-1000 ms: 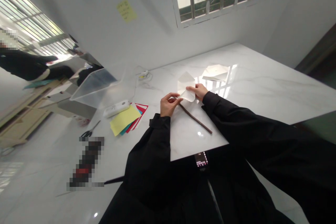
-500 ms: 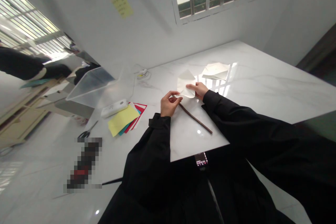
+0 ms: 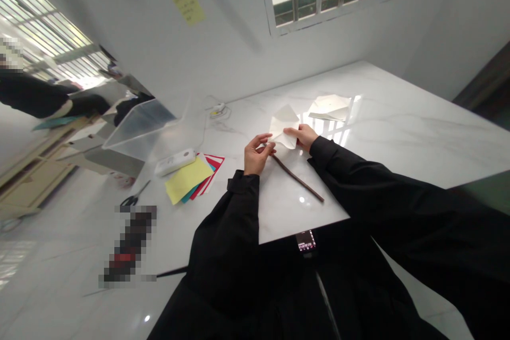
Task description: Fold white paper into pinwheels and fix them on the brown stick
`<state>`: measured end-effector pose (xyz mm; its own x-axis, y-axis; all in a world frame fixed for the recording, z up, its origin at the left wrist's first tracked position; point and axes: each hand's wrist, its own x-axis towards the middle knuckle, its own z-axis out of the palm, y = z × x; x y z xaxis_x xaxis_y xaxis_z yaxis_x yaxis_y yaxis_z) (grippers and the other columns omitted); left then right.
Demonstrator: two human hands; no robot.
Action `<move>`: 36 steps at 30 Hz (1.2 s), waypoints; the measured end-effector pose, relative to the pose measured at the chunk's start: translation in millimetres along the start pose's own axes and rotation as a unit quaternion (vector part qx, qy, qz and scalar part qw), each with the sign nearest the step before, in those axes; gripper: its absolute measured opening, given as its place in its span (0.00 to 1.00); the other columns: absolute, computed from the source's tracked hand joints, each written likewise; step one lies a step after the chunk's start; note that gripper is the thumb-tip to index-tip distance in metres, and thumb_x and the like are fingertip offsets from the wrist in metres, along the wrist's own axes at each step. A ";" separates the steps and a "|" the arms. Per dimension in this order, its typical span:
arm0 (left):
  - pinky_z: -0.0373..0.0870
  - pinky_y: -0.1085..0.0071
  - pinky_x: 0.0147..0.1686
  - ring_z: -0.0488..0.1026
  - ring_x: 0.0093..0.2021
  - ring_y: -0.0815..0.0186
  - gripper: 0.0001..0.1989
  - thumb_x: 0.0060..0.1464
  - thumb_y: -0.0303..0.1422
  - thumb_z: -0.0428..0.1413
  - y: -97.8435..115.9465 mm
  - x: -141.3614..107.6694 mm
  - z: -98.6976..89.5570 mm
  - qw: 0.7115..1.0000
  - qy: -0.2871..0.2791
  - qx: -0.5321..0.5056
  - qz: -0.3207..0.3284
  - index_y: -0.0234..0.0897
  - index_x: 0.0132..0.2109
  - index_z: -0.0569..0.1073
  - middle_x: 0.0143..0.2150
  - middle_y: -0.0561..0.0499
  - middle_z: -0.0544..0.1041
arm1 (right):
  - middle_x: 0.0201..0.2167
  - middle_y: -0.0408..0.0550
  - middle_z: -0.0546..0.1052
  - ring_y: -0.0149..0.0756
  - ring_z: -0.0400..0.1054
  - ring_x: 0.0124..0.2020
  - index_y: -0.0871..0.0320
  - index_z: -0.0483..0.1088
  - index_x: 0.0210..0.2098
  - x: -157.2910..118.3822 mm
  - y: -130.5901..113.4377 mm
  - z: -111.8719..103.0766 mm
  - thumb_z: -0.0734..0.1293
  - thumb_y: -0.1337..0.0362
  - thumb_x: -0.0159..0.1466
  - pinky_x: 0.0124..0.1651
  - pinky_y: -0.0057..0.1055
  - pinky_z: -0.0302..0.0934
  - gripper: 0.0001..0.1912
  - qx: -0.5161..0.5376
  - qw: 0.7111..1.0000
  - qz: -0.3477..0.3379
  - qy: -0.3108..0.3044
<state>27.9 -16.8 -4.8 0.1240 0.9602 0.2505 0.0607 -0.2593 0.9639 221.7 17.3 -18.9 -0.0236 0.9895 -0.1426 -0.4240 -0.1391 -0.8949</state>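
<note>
**While two hands worked a white paper sheet [image 3: 283, 126], a second sheet [image 3: 330, 108] lay folded close by**

Live from the marble table [image 3: 414, 133]: folding was the step in hand, w/ the sheet held between both hands near the table's middle. The L hand [image 3: 257, 155] had its lower-left corner pinched between thumb and fingers. The R hand [image 3: 303, 136] gripped the right side, fingers laid along the paper, not clenched into a fist. Neither hand had let go. A thin brown rod [image 3: 298, 180] ran out from beneath the L hand across the marble, but whether that hand held it, I couldn't tell. The flaps looked loose, so my call: the paper needed a firm, sharp crease.

Quick count: 2 white sheets, 1 rod, 1 fanned stack of coloured paper [image 3: 187, 180] showing yellow, teal and red, 1 white handheld device [image 3: 174, 162], 1 clear plastic bin [image 3: 139, 130] tipped on its side, and 1 pair of scissors [image 3: 133, 201] nr the table's edge. Far left, a co-worker's dark sleeve [image 3: 32, 95] was well apart.
</note>
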 end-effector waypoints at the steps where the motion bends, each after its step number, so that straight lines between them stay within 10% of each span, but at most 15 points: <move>1: 0.79 0.70 0.32 0.80 0.29 0.67 0.26 0.46 0.45 0.72 0.3 0.1 -0.5 1.000 0.001 -0.001 -0.001 0.37 0.48 0.79 0.44 0.47 0.80 | 0.29 0.48 0.83 0.36 0.76 0.31 0.62 0.77 0.33 0.3 -0.3 0.2 0.76 0.72 0.60 0.38 0.30 0.73 0.04 0.008 1.000 -0.001 0.009; 16: 0.81 0.66 0.35 0.80 0.31 0.64 0.25 0.40 0.51 0.74 -4.4 3.9 -1.4 0.999 0.006 -0.030 -0.020 0.35 0.34 0.80 0.36 0.49 0.81 | 0.26 0.48 0.81 0.34 0.74 0.27 0.63 0.77 0.30 -7.3 -7.7 5.2 0.73 0.74 0.63 0.36 0.28 0.70 0.05 -0.006 1.000 0.029 0.004; 27: 0.80 0.68 0.39 0.82 0.35 0.65 0.30 0.42 0.34 0.71 0.4 0.1 -5.4 0.999 -0.031 -0.012 -0.028 0.39 0.54 0.76 0.49 0.46 0.80 | 0.31 0.50 0.83 0.35 0.77 0.31 0.64 0.77 0.35 -1.3 -2.5 2.5 0.71 0.75 0.64 0.42 0.31 0.74 0.02 0.042 0.999 0.021 0.016; 36: 0.75 0.73 0.34 0.77 0.30 0.71 0.26 0.44 0.43 0.70 3.4 5.7 -9.0 0.981 0.006 -0.121 -0.151 0.39 0.49 0.75 0.38 0.53 0.76 | 0.30 0.50 0.84 0.35 0.77 0.30 0.64 0.78 0.33 -0.3 -0.3 3.0 0.74 0.75 0.61 0.39 0.30 0.74 0.03 0.000 1.000 0.027 -0.007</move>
<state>19.9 -11.3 0.8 0.1252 0.9908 -0.0506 -0.1447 0.0687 0.9871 219.1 17.2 -17.3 -0.0585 0.9811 -0.1844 -0.4213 -0.1918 -0.8864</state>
